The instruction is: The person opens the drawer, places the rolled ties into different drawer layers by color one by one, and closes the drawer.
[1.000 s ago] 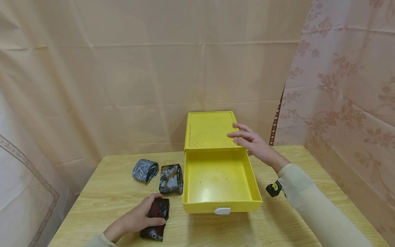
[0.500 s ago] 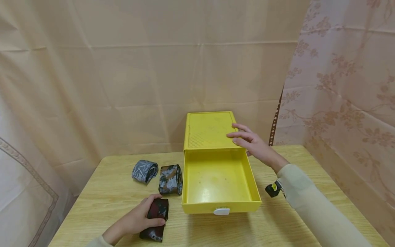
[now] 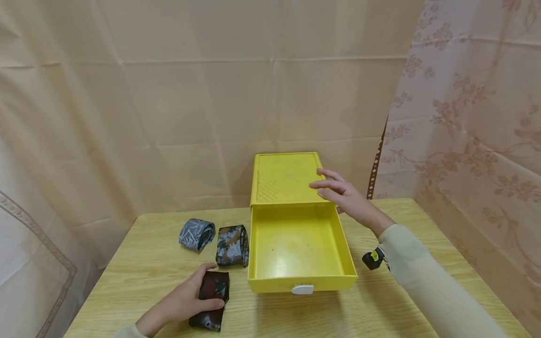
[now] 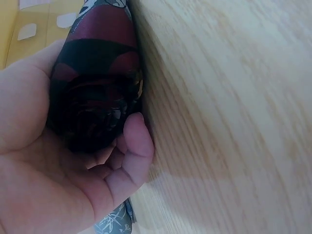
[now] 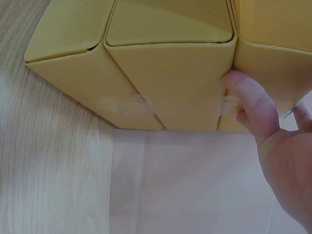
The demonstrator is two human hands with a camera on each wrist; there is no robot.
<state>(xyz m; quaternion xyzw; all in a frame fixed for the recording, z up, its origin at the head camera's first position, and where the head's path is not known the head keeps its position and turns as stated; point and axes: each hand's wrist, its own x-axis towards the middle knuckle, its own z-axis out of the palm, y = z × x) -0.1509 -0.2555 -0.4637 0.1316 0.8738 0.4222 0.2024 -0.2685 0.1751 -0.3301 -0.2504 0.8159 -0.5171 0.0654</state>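
Note:
My left hand (image 3: 187,296) grips a rolled-up cloth (image 4: 105,53) with a shiny dark red and black pattern, fingers on one side and thumb on the other. The left wrist view shows its coiled end close to the palm. Beyond that hand lie a camouflage-like brown and grey rolled cloth (image 3: 232,245) and a grey rolled cloth (image 3: 197,234) with pale leaf marks. A yellow drawer (image 3: 303,281) with a white handle is pulled out from a yellow cabinet (image 3: 287,176). Atop the cabinet's right edge, my right hand (image 3: 344,193) rests with extended fingers; its thumb (image 5: 246,87) touches the side.
Yellow stacked sections (image 5: 170,83) joined by clear tape show in the right wrist view. All stands on a light wooden table (image 3: 143,263). Beige curtain cloth (image 3: 169,117) hangs behind, and flowered cloth (image 3: 473,126) hangs at the right.

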